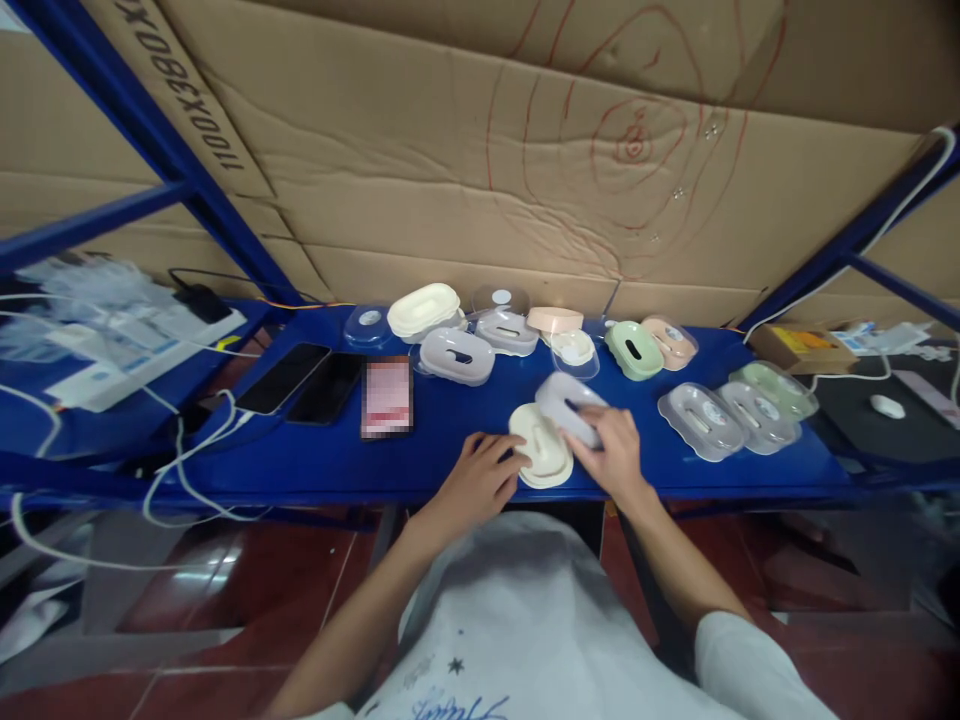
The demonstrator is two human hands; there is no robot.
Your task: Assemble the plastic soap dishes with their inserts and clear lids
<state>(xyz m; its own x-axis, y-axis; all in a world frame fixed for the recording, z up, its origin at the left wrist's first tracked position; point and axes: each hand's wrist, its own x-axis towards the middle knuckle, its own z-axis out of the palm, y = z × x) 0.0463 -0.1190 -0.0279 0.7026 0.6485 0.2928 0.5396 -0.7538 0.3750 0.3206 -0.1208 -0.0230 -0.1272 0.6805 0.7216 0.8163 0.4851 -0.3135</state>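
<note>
My right hand (611,450) grips a pale grey oval plastic cover (564,398) by its near right side, with the thumb below and the fingers over its dark slot. The cover is tilted above a cream oval plastic base (546,452) and overlaps its upper right edge. On the base's left rim rest the curled fingers of my left hand (484,475), holding it against the blue table; the left thumb is partly hidden. Farther back are a grey slotted cover (456,357) and a green slotted cover (634,350).
Cream oval pieces (424,308) and a peach piece (555,320) stand along the cardboard back wall (420,170). Clear-lidded grey boxes (701,422) lie at right. Phones (326,388) and white cables (184,460) occupy the left. Blue shelf posts (232,240) rise at both sides.
</note>
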